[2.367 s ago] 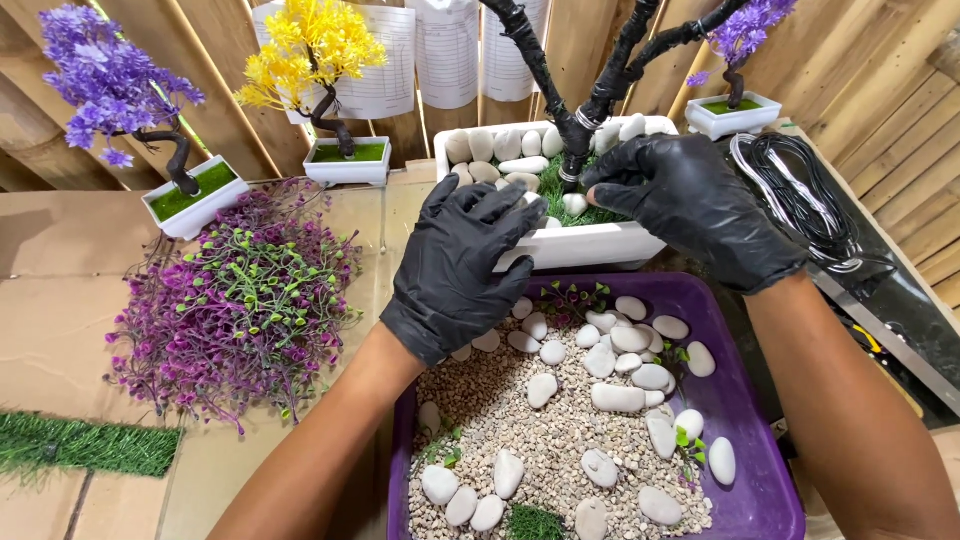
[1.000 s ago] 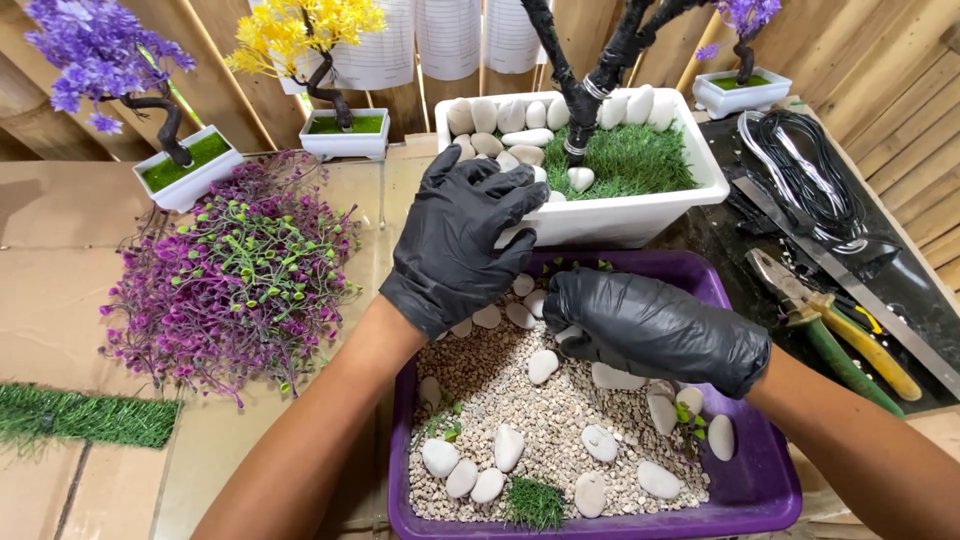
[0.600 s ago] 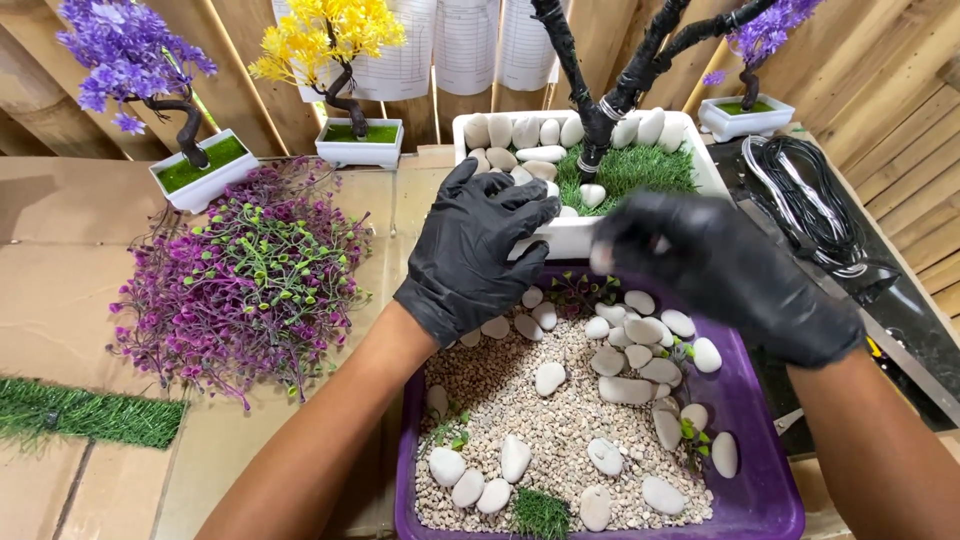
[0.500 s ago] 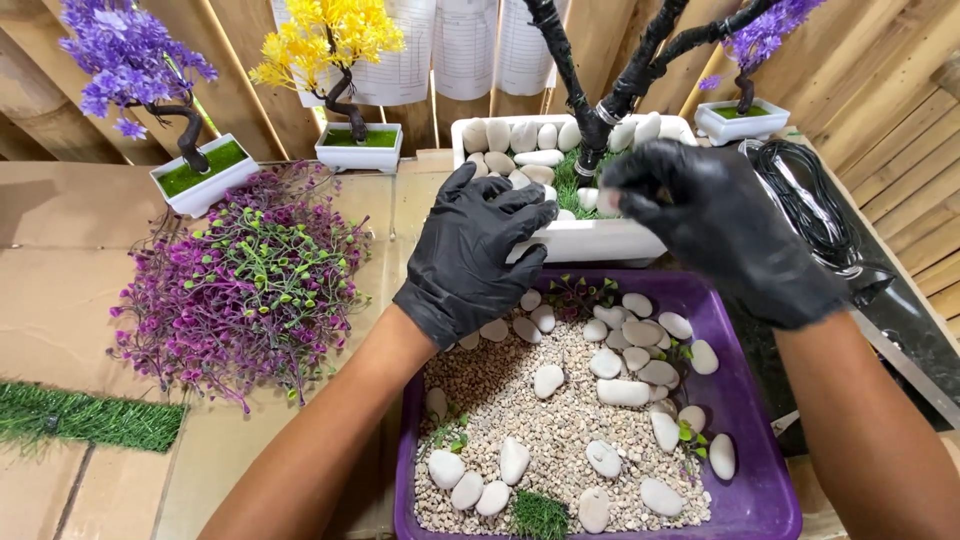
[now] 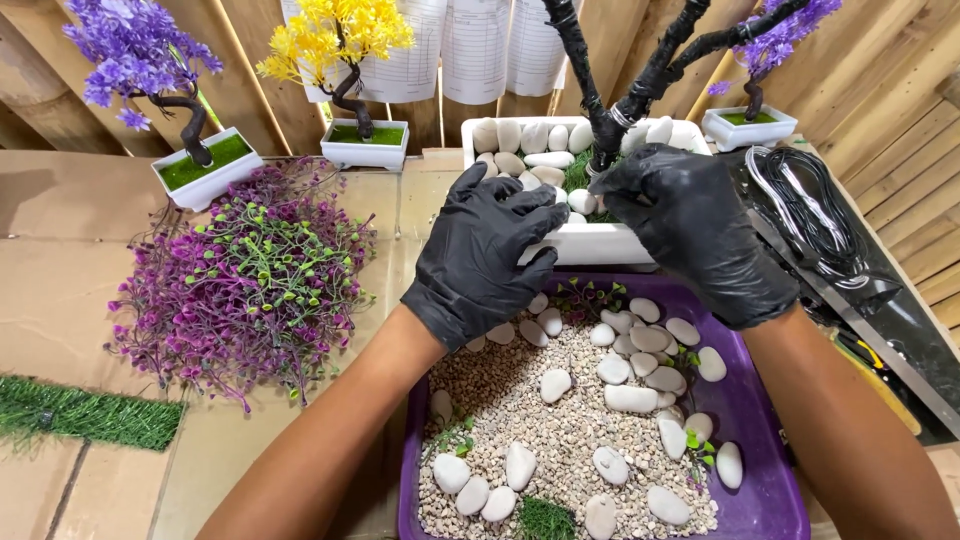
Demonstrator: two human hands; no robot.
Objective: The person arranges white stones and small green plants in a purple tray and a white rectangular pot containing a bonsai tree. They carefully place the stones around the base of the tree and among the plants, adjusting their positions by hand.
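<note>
Head view. Left hand (image 5: 478, 258) in black glove, fingers spread and released, palm resting against the front-left wall of the white rectangular planter (image 5: 585, 243); fingertips reach over its rim toward the stones inside. Right hand (image 5: 692, 232), also gloved, hovers over the planter's middle, fingers curled down by the base of the black trunk (image 5: 600, 120); a white pebble (image 5: 581, 201) sits right at its fingertips, cannot tell if pinched or just touched.

The planter sits top centre, just behind the purple tray (image 5: 765, 500), front wall touching or nearly touching the tray's far edge. Inside it: a row of white stones along the back and left, and a green patch around the trunk. The right half is mostly hidden by the right hand.

The tray holds gravel and scattered white pebbles (image 5: 630, 398) with small green tufts; both forearms cross over it.

Left of the tray: a purple-green foliage clump (image 5: 240, 280) on cardboard, with an open strip of cardboard between the clump and the left forearm. A green turf strip (image 5: 85, 415) lies at the far left edge.

Right: a coil of black wire (image 5: 810, 215) close beside the right wrist, little room there.

Back row: purple-tree pot (image 5: 205, 170), yellow-tree pot (image 5: 365, 145), and a small pot with purple tree (image 5: 750, 125), all against the wooden wall.
</note>
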